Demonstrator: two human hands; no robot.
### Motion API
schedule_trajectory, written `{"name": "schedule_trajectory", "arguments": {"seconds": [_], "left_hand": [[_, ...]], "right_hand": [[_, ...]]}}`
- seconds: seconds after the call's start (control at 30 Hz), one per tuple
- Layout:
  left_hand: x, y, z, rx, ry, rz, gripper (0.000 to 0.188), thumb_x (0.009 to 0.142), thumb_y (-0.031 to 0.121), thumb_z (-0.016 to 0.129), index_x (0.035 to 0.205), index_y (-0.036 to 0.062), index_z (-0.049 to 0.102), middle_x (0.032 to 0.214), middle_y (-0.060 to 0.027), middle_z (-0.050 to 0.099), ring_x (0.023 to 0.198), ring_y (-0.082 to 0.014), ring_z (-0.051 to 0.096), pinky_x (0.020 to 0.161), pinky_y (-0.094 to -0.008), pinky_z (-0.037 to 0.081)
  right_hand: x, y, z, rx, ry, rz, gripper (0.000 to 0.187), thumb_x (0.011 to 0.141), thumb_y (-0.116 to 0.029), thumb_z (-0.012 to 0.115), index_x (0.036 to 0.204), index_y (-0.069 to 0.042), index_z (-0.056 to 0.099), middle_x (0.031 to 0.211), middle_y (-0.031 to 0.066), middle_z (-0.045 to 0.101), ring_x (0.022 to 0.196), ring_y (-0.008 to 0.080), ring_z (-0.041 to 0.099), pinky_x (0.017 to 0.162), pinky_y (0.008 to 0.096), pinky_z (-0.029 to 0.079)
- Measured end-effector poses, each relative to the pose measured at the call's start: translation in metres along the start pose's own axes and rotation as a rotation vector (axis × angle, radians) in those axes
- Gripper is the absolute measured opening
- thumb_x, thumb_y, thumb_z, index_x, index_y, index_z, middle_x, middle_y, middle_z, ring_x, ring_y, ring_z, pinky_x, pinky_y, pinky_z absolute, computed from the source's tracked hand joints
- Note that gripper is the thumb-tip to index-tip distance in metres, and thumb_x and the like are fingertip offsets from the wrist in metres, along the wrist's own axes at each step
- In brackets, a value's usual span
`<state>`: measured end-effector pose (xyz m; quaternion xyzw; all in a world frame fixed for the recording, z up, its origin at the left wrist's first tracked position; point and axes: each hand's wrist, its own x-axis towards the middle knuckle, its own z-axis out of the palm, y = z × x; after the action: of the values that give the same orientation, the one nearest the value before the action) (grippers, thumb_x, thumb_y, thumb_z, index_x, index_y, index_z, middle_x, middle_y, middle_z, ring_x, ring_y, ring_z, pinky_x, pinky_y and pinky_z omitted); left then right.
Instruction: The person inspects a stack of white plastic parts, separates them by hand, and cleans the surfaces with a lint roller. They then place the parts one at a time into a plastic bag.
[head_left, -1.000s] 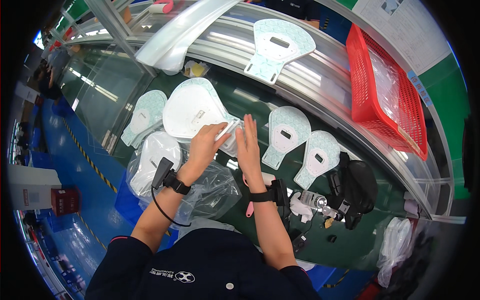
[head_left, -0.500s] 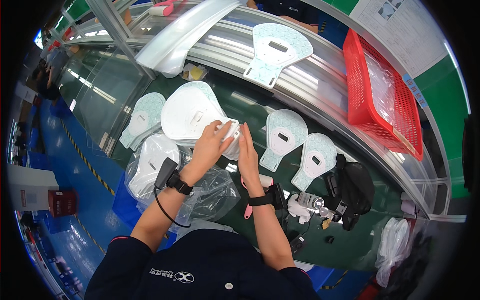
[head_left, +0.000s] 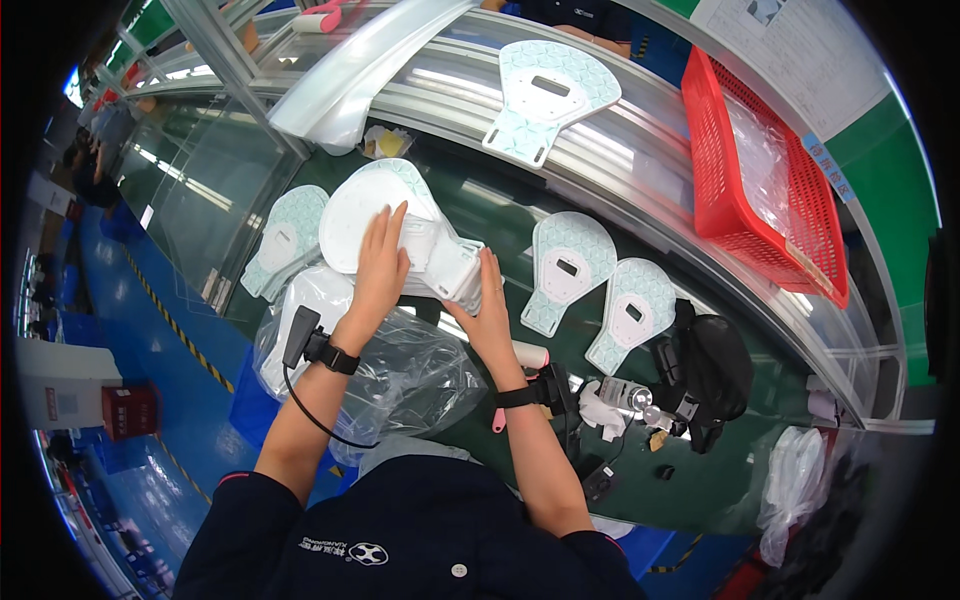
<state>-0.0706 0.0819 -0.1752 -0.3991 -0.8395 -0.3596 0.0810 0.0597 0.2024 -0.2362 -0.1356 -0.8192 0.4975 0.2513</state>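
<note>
A stack of white paddle-shaped panels (head_left: 345, 228) lies on the green table left of centre, with a pale-green patterned edge showing behind the top one. My left hand (head_left: 380, 268) rests on the wide part of the top panel, fingers stretched out and together. At the stack's narrow slotted end is my right hand (head_left: 487, 322), its fingers straight along the side and its thumb apart, touching the edges. Left of the stack lie patterned panels (head_left: 283, 240); below it, more white panels (head_left: 312, 300) sit in a clear plastic bag (head_left: 410, 385).
To the right are two patterned panels (head_left: 572, 255) (head_left: 640, 310), a black bag (head_left: 718, 375), a small clear bottle (head_left: 625, 393) and a lint roller (head_left: 530, 353). Another patterned panel (head_left: 553, 95) lies on the metal rail ledge, beside a red basket (head_left: 715, 180). A co-worker sits beyond.
My left hand has moved from the stack's narrow end to the left, onto the wide part of the top panel. My right hand has shifted slightly down along the narrow end.
</note>
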Motion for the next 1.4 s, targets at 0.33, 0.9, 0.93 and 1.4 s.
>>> {"name": "schedule_trajectory", "arguments": {"seconds": [0.33,0.9,0.93,1.4], "left_hand": [[0.0,0.021,0.018,0.032,-0.288,0.146,0.035,0.082,0.016,0.058,0.116,0.0059,0.055,0.073,-0.0089,0.06,0.069,-0.0261,0.06,0.065,-0.0368,0.045],[-0.006,0.023,0.033,0.208,-0.232,0.127,0.042,0.077,0.006,0.057,0.118,0.0099,0.054,0.084,-0.0121,0.055,0.073,-0.0314,0.054,0.071,-0.0423,0.043],[-0.004,0.022,0.03,0.239,-0.276,0.08,0.044,0.076,0.006,0.058,0.119,0.0101,0.053,0.086,-0.0119,0.056,0.075,-0.0313,0.055,0.073,-0.0422,0.043],[0.001,0.025,0.019,0.226,-0.244,0.334,0.04,0.079,0.011,0.057,0.118,0.0023,0.052,0.072,-0.0099,0.057,0.076,-0.0233,0.058,0.108,-0.0449,0.023]], "right_hand": [[-0.002,0.007,-0.001,-0.002,-0.02,0.016,0.084,0.072,-0.01,0.07,0.14,-0.003,0.022,0.143,0.0182,0.028,0.134,0.0333,0.023,0.107,0.039,0.025],[-0.004,0.01,-0.001,0.026,-0.004,0.032,0.08,0.071,-0.003,0.066,0.139,-0.004,0.025,0.142,0.018,0.03,0.133,0.0335,0.025,0.107,0.0389,0.025],[-0.004,0.01,-0.001,0.019,0.0,0.04,0.079,0.071,-0.003,0.065,0.139,-0.003,0.025,0.142,0.0181,0.03,0.133,0.0336,0.025,0.107,0.039,0.025],[-0.003,0.009,-0.002,0.009,0.01,0.051,0.078,0.072,-0.003,0.065,0.139,-0.004,0.025,0.141,0.0176,0.031,0.133,0.032,0.027,0.107,0.0393,0.026]]}}
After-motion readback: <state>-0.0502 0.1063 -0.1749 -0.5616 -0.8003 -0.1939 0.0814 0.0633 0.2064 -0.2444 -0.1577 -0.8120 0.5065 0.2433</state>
